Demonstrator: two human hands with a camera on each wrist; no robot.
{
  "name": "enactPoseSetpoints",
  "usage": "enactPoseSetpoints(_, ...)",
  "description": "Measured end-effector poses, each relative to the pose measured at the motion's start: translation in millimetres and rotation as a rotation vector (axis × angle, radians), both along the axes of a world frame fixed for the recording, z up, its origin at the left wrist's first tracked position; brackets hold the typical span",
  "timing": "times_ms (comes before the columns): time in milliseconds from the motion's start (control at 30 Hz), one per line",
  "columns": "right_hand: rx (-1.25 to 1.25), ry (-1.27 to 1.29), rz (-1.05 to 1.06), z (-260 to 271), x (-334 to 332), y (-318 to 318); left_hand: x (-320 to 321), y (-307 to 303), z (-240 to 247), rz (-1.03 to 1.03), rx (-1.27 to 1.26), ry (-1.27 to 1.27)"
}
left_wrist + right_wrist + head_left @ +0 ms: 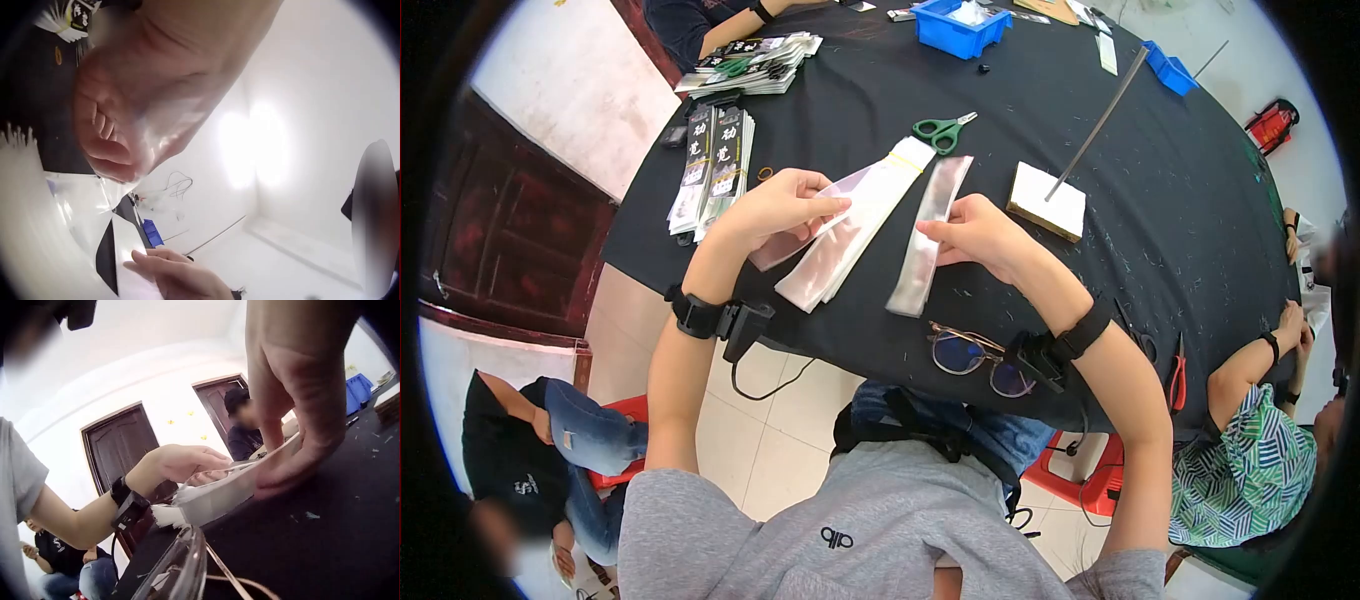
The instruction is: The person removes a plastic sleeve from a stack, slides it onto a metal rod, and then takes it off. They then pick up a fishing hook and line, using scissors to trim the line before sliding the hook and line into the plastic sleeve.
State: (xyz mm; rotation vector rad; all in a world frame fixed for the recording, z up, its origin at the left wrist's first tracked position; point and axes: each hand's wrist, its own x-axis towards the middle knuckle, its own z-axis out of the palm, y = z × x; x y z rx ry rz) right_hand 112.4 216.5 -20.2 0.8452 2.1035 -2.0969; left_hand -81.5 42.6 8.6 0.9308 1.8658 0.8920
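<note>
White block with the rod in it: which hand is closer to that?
Right. The right hand, pinching a clear strip, is just left of the block; the left hand is farther left, at the white bundle.

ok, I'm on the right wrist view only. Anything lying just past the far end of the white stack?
Observer: Yes, green-handled scissors, close by the far end of the white stack in the head view.
Operator: Stack loose or bound?
Observer: A yellow band runs across it near that far end.
Operator: Anything tall off to the right?
Observer: A thin rod rises from a white-topped block, to the right of and beyond the right hand.
</note>
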Motion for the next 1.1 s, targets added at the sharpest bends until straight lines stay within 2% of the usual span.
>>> enactPoseSetpoints(67, 0.029, -0.071, 0.041, 10, 1, 4, -3, -1, -8, 0.034, 0.025, -0.220)
enactPoseSetpoints(167, 0.166, -0.187, 0.101, 29, 3, 5, 7, -2, -9, 0.084, 0.052, -0.364)
enactPoseSetpoints(233, 0.834, -0.339, 0.188, 40, 1, 2, 9, -3, -11, 0.089, 0.069, -0.450)
enactPoseSetpoints(267, 1.250, -0.193, 0.111, 26, 3, 1, 10, -3, -11, 0.088, 0.087, -0.535)
enactPoseSetpoints(300, 1.250, -0.194, 0.108, 26, 4, -2, 11, -5, -10, 0.085, 0.086, -0.534)
enactPoseSetpoints(367, 1.404, -0.128, 0.036, 29, 5, -8, 16, -11, -7, 0.081, 0.167, -0.493)
enactPoseSetpoints(433, 1.367, -0.121, 0.080, 36, 4, -6, 25, -16, -1, 0.073, 0.224, -0.427)
enactPoseSetpoints(500, 0.964, 0.005, 0.133, 40, -1, 3, 37, -19, 8, 0.072, 0.284, -0.362)
enactPoseSetpoints(533, 0.693, -0.042, 0.123, 42, -4, 6, 46, -16, 14, 0.061, 0.320, -0.345)
enactPoseSetpoints(567, 0.693, -0.041, 0.126, 39, -5, 6, 55, -12, 17, 0.049, 0.356, -0.328)
enactPoseSetpoints(633, -0.202, 0.405, 0.064, 33, -5, 7, 68, 0, 13, 0.050, 0.364, -0.294)
enactPoseSetpoints(667, -0.282, 0.449, 0.083, 36, -1, 10, 74, 8, 8, 0.054, 0.373, -0.259)
enactPoseSetpoints(700, -0.279, 0.448, 0.083, 38, 0, 12, 78, 14, 3, 0.058, 0.381, -0.222)
enactPoseSetpoints(767, -0.033, 0.437, 0.083, 40, 2, 18, 78, 22, -4, 0.021, 0.358, -0.178)
enactPoseSetpoints(800, -0.270, 0.537, 0.068, 41, 3, 22, 79, 24, -5, 0.033, 0.323, -0.173)
enactPoseSetpoints(833, -0.268, 0.535, 0.066, 43, 6, 25, 80, 26, -6, 0.048, 0.289, -0.167)
enactPoseSetpoints(900, -0.473, 0.530, 0.143, 52, 11, 29, 81, 27, -6, 0.062, 0.288, -0.201)
enactPoseSetpoints(967, -0.403, 0.508, 0.127, 49, 12, 30, 82, 27, -6, 0.081, 0.271, -0.246)
enactPoseSetpoints(1033, 0.198, 0.360, 0.195, 45, 11, 25, 81, 27, -14, 0.069, 0.286, -0.244)
enactPoseSetpoints(1100, 0.175, 0.382, 0.180, 45, 11, 20, 82, 28, -16, 0.058, 0.301, -0.240)
